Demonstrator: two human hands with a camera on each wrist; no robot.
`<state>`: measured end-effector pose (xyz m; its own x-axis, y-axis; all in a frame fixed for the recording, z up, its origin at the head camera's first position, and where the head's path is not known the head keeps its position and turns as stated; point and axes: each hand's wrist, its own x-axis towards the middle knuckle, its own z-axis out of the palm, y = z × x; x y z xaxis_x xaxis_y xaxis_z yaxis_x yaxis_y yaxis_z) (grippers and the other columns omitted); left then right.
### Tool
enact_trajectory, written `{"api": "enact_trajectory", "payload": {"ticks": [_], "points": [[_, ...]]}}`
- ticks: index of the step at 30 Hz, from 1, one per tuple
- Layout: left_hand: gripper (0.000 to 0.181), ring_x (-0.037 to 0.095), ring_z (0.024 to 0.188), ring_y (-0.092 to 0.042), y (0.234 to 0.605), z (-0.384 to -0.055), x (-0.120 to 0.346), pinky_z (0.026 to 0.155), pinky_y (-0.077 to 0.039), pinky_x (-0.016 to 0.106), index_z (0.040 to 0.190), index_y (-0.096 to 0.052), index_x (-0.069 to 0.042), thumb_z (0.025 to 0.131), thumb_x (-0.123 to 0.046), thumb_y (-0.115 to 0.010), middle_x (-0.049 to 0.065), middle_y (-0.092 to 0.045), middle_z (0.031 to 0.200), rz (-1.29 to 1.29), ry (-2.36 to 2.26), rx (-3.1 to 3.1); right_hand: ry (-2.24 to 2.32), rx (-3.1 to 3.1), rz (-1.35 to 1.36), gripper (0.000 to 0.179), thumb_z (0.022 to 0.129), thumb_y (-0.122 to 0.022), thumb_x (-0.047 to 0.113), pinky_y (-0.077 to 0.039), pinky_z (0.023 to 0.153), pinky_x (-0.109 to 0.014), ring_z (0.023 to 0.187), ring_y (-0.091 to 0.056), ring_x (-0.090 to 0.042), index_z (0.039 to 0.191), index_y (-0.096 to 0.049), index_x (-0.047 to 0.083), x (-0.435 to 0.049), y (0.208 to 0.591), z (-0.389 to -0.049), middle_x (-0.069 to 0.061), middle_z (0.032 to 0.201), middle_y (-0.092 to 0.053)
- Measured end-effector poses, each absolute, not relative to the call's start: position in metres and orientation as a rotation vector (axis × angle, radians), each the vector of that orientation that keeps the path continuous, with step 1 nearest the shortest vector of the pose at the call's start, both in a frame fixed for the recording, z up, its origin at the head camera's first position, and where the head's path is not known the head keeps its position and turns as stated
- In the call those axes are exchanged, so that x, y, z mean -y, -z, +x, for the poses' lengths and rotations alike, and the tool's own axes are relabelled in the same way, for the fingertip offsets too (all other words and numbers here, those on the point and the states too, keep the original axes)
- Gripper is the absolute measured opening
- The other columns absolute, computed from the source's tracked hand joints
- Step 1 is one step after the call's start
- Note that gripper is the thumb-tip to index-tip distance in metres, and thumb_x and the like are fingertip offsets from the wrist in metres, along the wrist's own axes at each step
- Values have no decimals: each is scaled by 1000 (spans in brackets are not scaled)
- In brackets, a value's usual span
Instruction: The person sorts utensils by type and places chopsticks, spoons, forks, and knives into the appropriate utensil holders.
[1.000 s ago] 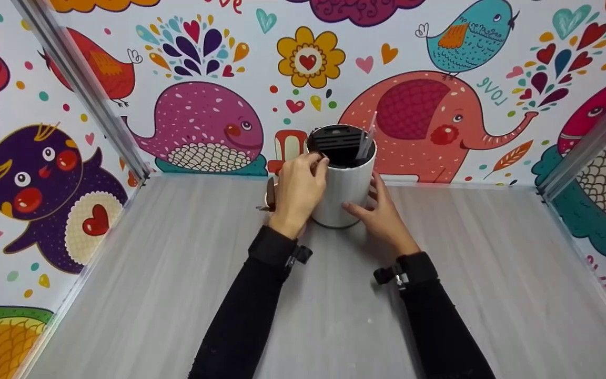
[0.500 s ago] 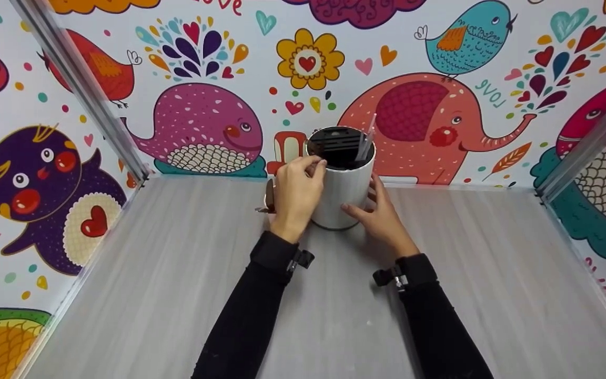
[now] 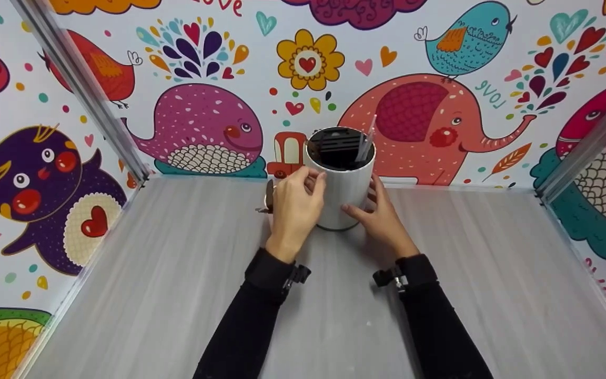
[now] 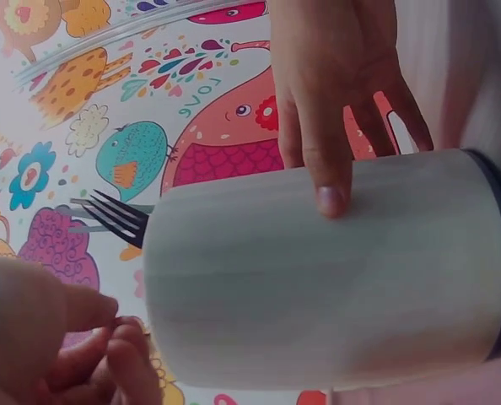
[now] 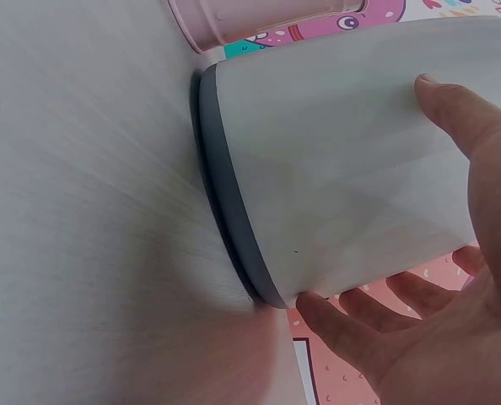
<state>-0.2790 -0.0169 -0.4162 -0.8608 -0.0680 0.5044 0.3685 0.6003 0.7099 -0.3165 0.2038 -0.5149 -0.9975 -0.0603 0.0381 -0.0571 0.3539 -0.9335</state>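
A white cylindrical utensil holder [image 3: 341, 195] with a dark base band stands upright on the table. Inside it are dark slotted pieces [image 3: 337, 139] and clear, thin pieces [image 3: 367, 143]; the left wrist view shows a black fork [image 4: 115, 218] poking past the rim. My right hand [image 3: 384, 218] holds the holder's right side, thumb on the front and fingers curled round the far side. Just below the near left rim, my left hand [image 3: 298, 208] has its thumb and curled fingertips together, apart from the holder in the left wrist view. Nothing clear shows between them.
A pink container [image 5: 259, 21] stands beside the holder, mostly hidden behind my left hand in the head view. A dark brown piece [image 3: 270, 196] shows left of that hand. Printed wall panels [image 3: 203, 126] enclose the grey table [image 3: 177, 295] at the back and sides.
My left hand has drawn down and slightly toward me from the holder's rim, where its fingertips were before. The right hand and the holder have stayed in place.
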Motion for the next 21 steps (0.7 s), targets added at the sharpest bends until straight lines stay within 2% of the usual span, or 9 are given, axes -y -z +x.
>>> {"api": "enact_trajectory", "payload": {"ticks": [8,15,18,21], "points": [[21,18,79,-72,418,-254,26,74,-60,39,106,-83,-11,109,-26,-70,2,-78,86,-342,1096,2334,1727,-2576,-61,115,96,-85,49,-40,131,-63,167,-35,-41,179,-8,30,-210,505,-313,-12,183,-26],[22,14,75,-69,407,-235,44,68,-58,32,109,-83,-9,111,-25,-66,2,-77,87,-377,1098,2225,1726,-2700,-24,90,106,-73,29,-48,126,-58,155,-52,-43,177,-21,13,-223,464,-296,-20,170,-49],[23,14,77,-69,401,-227,51,68,-59,32,111,-82,-9,111,-25,-66,3,-77,91,-406,1081,2169,1773,-2778,11,74,109,-68,25,-54,121,-51,147,-61,-39,173,-34,10,-224,446,-285,-19,163,-57],[22,19,85,-71,400,-221,58,74,-61,36,113,-82,-8,111,-23,-66,4,-79,96,-410,1029,2127,1875,-2860,24,51,111,-66,22,-62,108,-35,128,-72,-29,159,-58,7,-222,432,-272,-17,148,-70]]}}
